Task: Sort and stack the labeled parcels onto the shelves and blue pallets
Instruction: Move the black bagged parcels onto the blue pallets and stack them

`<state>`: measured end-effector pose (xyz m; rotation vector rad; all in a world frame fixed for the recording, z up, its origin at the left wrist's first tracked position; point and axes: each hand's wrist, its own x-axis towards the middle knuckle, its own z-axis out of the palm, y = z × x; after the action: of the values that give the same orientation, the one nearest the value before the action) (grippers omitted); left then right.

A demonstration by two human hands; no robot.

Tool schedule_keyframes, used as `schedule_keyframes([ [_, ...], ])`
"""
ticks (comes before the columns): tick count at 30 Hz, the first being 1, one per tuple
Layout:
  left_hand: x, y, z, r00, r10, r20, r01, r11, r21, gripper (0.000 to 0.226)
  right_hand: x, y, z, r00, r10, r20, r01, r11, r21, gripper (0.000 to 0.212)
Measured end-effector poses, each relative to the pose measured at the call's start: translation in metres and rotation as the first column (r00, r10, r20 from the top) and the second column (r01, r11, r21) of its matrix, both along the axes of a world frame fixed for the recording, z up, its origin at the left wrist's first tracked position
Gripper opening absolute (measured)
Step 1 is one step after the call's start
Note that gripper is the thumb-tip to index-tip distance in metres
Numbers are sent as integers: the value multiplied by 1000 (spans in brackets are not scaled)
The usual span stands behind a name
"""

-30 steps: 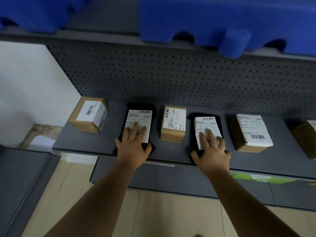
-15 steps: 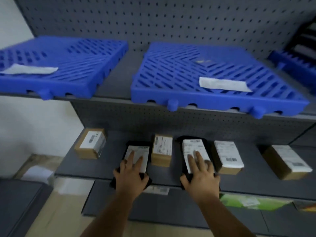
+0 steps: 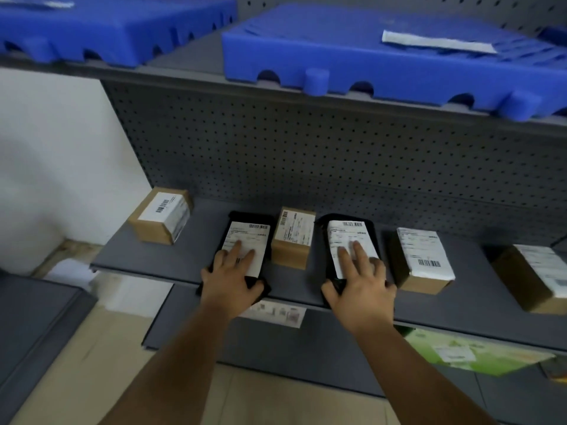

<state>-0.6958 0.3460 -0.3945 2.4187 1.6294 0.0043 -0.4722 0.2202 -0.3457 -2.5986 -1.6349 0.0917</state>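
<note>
Both hands flat, fingers straight, each pressing on a parcel on the grey shelf [image 3: 184, 259]. Left hand [image 3: 230, 280] rests on the left black mailer [image 3: 245, 240], fingers on its white label; the mailer's near end overhangs the shelf edge. Right hand [image 3: 362, 286] rests on the right black mailer [image 3: 349, 240], same pose. Small brown box [image 3: 293, 237] stands between the two mailers. Another brown box [image 3: 161, 214] sits at the shelf's left end, well apart. Labelled box [image 3: 422, 260] lies just right of the right mailer, and one more box [image 3: 534, 277] further right. Two blue pallets [image 3: 368, 56] sit on the shelf above.
</note>
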Motion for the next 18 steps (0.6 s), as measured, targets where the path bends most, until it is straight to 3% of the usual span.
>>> schedule_keyframes([
  [8,-6,-15,50,1000,24,-10,-22,994,108,68,-7,-3,27,999,35,-5,-35,999,5,75],
  [18,17,-84,155,999,27,30,-32,983,183,78,3,-47,115,997,74,-12,-74,996,42,77],
])
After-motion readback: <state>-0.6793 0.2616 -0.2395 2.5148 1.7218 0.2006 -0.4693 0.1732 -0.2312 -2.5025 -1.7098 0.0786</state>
